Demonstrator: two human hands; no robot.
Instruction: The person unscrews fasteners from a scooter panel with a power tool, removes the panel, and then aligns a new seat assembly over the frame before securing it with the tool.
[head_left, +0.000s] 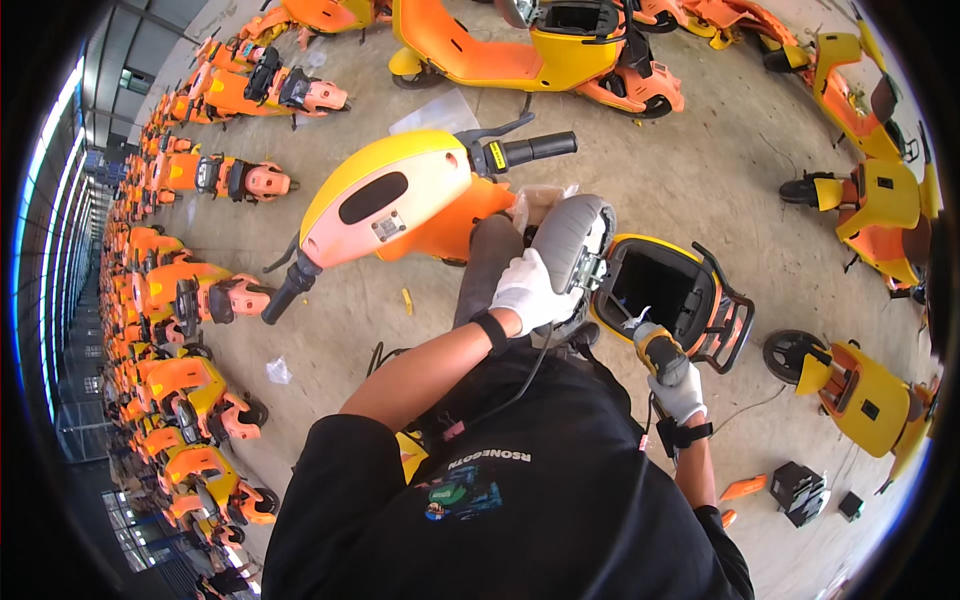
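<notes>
The grey seat [572,238] of an orange and yellow electric scooter is tipped up, its metal hinge [592,272] beside the open black storage box [625,268]. My left hand [530,292], in a white glove, grips the seat's near end. A yellow and grey power driver [660,350] is in my gloved right hand [682,394], its front end over the box's near rim. The tool's tip is too small to make out. Ahead to the left stands the scooter's yellow and pink front cover [390,190] with its handlebar [530,150].
Rows of similar scooters [185,385] fill the left side; others [875,210] stand at the right and far side. A black rear rack [735,325] juts out behind the box. Black box-shaped parts [798,492] and an orange piece [744,487] lie on the floor.
</notes>
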